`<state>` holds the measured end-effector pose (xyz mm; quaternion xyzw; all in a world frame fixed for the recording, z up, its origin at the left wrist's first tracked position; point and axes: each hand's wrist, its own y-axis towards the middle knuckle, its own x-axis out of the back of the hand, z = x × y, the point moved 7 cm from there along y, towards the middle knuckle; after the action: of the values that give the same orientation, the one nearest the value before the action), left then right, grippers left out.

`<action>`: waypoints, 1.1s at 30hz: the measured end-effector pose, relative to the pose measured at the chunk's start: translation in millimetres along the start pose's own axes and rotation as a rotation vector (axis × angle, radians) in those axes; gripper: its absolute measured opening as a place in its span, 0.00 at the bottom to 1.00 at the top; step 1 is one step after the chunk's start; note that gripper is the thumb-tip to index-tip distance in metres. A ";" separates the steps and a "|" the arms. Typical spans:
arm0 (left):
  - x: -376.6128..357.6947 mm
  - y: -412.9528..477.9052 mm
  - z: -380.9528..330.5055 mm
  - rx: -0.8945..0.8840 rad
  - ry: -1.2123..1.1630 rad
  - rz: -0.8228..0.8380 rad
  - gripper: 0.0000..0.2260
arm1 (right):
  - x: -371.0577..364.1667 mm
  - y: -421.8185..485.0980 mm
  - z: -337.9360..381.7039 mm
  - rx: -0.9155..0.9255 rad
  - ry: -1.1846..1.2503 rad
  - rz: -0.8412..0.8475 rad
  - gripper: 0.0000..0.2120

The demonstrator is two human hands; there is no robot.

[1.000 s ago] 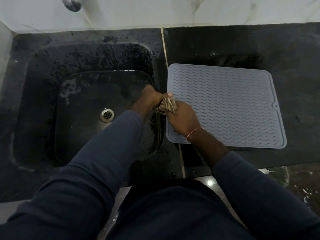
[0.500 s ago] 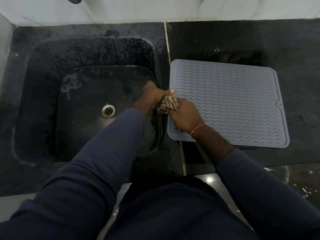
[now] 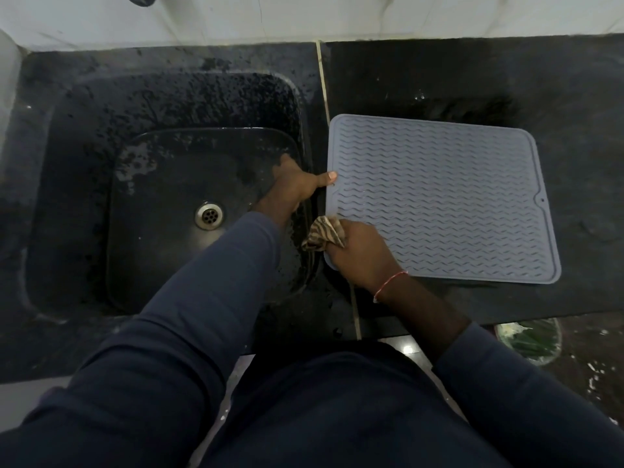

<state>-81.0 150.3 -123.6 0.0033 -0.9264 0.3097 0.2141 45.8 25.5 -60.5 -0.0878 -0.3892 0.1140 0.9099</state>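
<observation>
The right hand [image 3: 364, 256] is clenched round a striped cloth [image 3: 324, 235]. The cloth is bunched, and a wad of it sticks out on the left of the fist. Fist and cloth sit at the near left corner of a grey mat [image 3: 439, 197]. The hand covers that corner, and the cloth hangs just past the mat's left edge, over the right rim of the sink [image 3: 162, 96].

The left hand [image 3: 293, 190] is farther off, over the sink's right side. Its thumb [image 3: 329, 179] reaches right, with the tip on the mat's left edge. The fingers are hidden behind the hand, so I cannot tell whether it grips the mat or only touches it. The 2 hands are apart, with a stretch of the mat's left edge between them.

The mat is ribbed with wavy lines and lies flat on the black counter [image 3: 557, 96], just right of the sink. The sink is black and wet, with 1 metal drain [image 3: 209, 215] left of the left forearm. A red thread [image 3: 390, 286] circles the right wrist. Both arms are in dark blue sleeves [image 3: 202, 315]. A white wall [image 3: 371, 15] runs along the far side. A bowl [image 3: 553, 346] with green scraps sits below the counter's near edge at the right.
</observation>
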 end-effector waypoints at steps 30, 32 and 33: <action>-6.8 -29.9 10.2 -0.080 -0.124 -0.133 0.43 | 55.0 -68.1 -33.1 -0.164 0.291 -0.316 0.05; -15.6 -36.5 16.5 -0.052 -0.186 -0.117 0.40 | 60.1 -59.9 -45.4 -0.093 0.169 -0.403 0.08; -19.0 -39.5 20.4 -0.043 -0.216 -0.108 0.40 | 49.5 -49.9 -43.5 -0.070 0.117 -0.349 0.10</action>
<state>-66.4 104.3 -123.2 0.0817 -0.9491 0.2755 0.1292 117.6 -11.8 -43.8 -0.0569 -0.3487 -0.0642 0.9333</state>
